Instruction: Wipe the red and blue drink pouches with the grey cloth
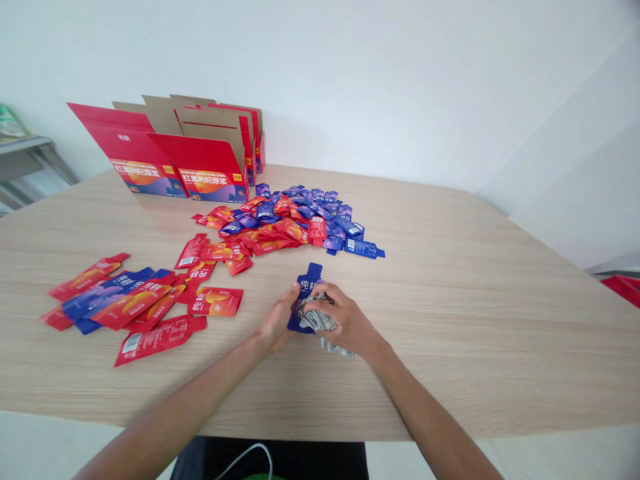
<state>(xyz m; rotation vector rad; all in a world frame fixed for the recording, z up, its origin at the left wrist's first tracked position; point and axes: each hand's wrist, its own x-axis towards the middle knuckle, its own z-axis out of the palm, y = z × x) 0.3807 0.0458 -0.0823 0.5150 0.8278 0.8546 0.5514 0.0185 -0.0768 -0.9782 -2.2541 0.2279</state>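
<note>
A blue pouch (307,287) sits in the near middle of the tabletop (475,300), flat-faced, with a narrow neck pointing to the far side. White characters cross its front; the first reads 纯, and the next is partly hidden. The left hand (280,318) is closed on the pouch's left edge. The right hand (344,317) is clamped on a crumpled cloth (320,319), grey and white with a streaky pattern, bunched against the pouch's front.

To the left lies a loose spread of glossy pouches. A red pouch (215,301) there shows 纯 beside orange fruit shapes; a nearer red pouch (155,341) has its barcode and small, unreadable print facing up. Beyond the hands is a heaped pile (293,227) of red and blue pouches, overlapping at all angles.

At the far left stand open cardboard boxes, red outside and plain brown inside. The left front box (150,179) and right front box (213,187) both read 红黑枸杞原浆 in white, with "40" below. A smooth white wall (400,80) rises behind.
</note>
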